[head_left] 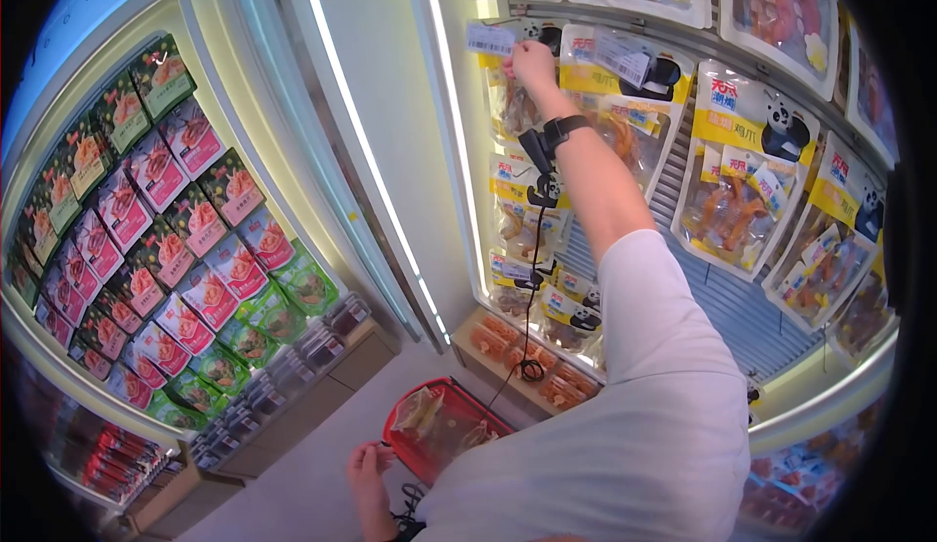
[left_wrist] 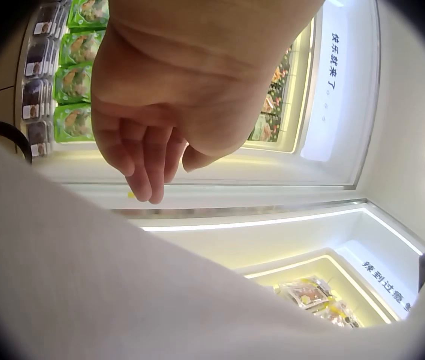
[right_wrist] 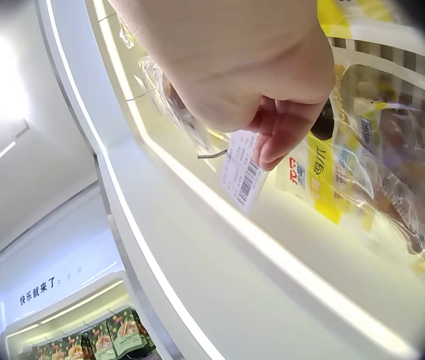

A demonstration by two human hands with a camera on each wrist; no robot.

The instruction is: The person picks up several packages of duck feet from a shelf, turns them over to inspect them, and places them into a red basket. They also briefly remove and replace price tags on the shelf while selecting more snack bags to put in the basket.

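My right hand point(head_left: 534, 64) is raised to the upper left of the hanging shelf, its curled fingers pinching the edge of a white price tag point(right_wrist: 242, 171) with a barcode. A short metal hook end point(right_wrist: 212, 155) sticks out beside the tag. Right behind the fingers hangs a clear bag of chicken feet point(right_wrist: 319, 180) with a yellow header and a panda picture. Low in the head view, my left hand point(head_left: 369, 479) is by the rim of a red basket point(head_left: 395, 435). Its fingers hang loosely curled in the left wrist view, with nothing in them.
More panda bags point(head_left: 742, 161) hang in rows to the right. On the left, a lit shelf holds pink and green food pouches point(head_left: 210, 283). Small tubs point(head_left: 561, 386) line the ledge below. A black cable point(head_left: 535, 279) runs down from my right wrist.
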